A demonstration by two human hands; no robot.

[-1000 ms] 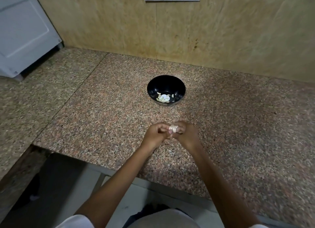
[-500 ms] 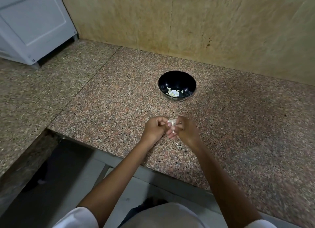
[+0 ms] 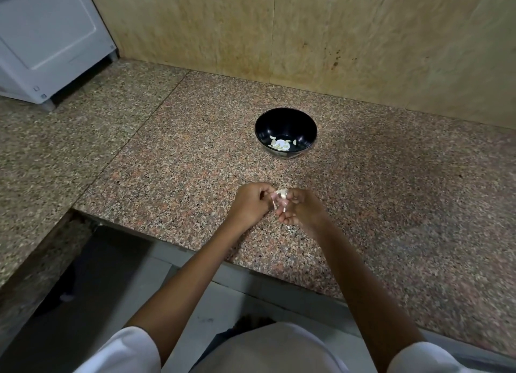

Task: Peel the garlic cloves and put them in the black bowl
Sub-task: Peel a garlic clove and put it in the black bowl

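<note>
My left hand (image 3: pixel 251 205) and my right hand (image 3: pixel 303 210) meet just above the granite counter, near its front edge. Between their fingertips they pinch a small pale garlic clove (image 3: pixel 281 195) with loose papery skin hanging from it. Most of the clove is hidden by my fingers. Farther back on the counter stands the black bowl (image 3: pixel 286 121), upright, holding several peeled white cloves (image 3: pixel 280 144) at its bottom.
The speckled granite counter (image 3: pixel 167 163) runs left in an L shape, with a gap and floor below its front edge. A white appliance (image 3: pixel 47 37) stands at the back left. A tan wall (image 3: pixel 363 37) closes off the back.
The view has shifted, so the bowl and hands sit further right in frame. My hands stay together on the clove; the fingers have worked a little and skin hangs loose.
</note>
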